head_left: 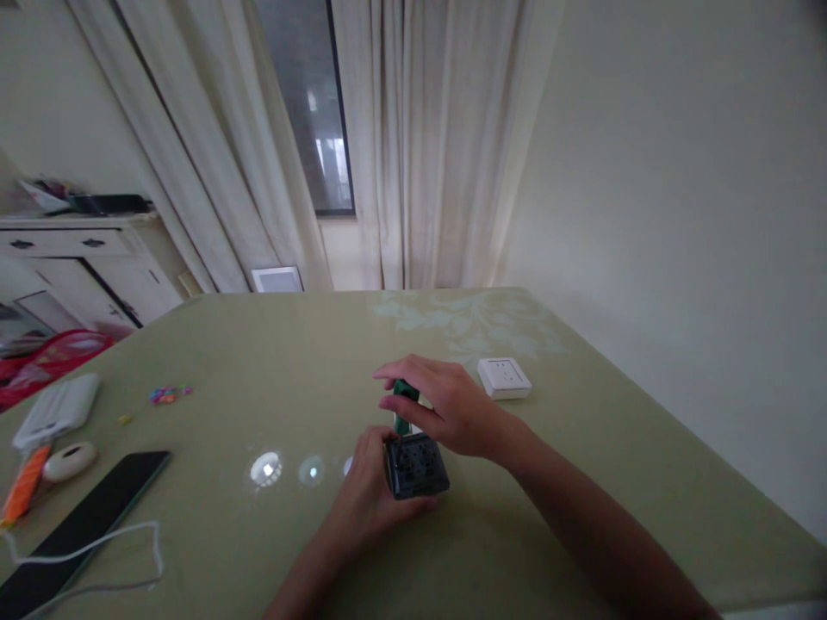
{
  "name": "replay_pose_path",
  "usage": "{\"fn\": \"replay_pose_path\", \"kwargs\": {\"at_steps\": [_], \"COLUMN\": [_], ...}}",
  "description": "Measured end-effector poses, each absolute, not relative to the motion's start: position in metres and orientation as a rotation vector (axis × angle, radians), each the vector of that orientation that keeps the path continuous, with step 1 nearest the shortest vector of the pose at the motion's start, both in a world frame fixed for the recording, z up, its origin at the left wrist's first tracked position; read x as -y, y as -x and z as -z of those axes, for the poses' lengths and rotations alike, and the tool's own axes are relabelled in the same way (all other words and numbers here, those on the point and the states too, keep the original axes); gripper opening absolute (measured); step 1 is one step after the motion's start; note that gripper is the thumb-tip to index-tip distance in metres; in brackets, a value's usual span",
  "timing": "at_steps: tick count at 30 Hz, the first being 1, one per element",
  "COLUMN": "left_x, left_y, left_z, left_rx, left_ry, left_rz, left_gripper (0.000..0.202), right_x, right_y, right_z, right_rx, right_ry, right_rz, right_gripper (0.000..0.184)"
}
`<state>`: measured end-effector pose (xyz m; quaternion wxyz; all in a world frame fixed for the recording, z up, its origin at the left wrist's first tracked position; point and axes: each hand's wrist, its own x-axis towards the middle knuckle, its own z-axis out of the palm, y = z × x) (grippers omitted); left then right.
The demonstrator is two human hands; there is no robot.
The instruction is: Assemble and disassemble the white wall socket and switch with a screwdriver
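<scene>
White cable (158, 551) crosses 1 phone (96, 508); right hand (449, 406) partly hides green tool (407, 391).

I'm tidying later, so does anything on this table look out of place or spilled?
Slightly: a cluster of small colourful bits lies loose on the left, with a yellow bit apart from it, as if scattered. A white cable straggles across the dark flat device. Nothing looks plainly broken.

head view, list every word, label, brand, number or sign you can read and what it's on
None: no text can be read anywhere.
Black module: any markings are too small and dark to read.
White socket: slots show, but no lettering can be made out.
Green handle: partly covered by fingers, no readable marking.
</scene>
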<state>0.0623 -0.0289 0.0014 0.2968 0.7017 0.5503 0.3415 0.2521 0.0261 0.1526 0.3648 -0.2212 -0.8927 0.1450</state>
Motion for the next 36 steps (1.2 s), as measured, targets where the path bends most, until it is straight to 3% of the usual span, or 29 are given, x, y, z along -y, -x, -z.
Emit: {"fn": "replay_pose_path", "kwargs": {"at_steps": [12,17,22,26,30,33,36], "left_x": [0.027,0.026,0.027,0.026,0.025,0.026,0.027], "left_y": [-0.056,-0.057,-0.058,-0.057,-0.056,-0.057,-0.058], "left_z": [0.001,-0.003,-0.005,-0.001,-0.001,-0.002,-0.003], "left_rx": [-1.366,-1.376,-1.388,-1.382,-1.350,-1.350,-1.356], "left_ry": [-1.955,-2.024,-2.044,-2.059,-2.083,-2.088,-2.066], "left_rz": [-0.928,-0.895,-0.885,-0.889,-0.883,-0.871,-0.893], "left_gripper": [0.072,0.058,0.063,0.072,0.069,0.066,0.063], "right_x": [-0.031,-0.024,-0.027,-0.029,-0.027,-0.027,-0.028], "right_y": [-0.252,-0.257,-0.252,-0.251,-0.256,-0.256,-0.255], "right_z": [-0.149,-0.161,-0.154,-0.151,-0.156,-0.154,-0.152], "right_rx": [2.307,2.382,2.376,2.359,2.383,2.346,2.339], "right_ry": [0.559,0.504,0.541,0.580,0.455,0.531,0.602], "right_rz": [-0.431,-0.581,-0.493,-0.339,-0.487,-0.327,-0.155], "right_gripper": [0.028,0.054,0.039,0.043,0.041,0.032,0.042]}}
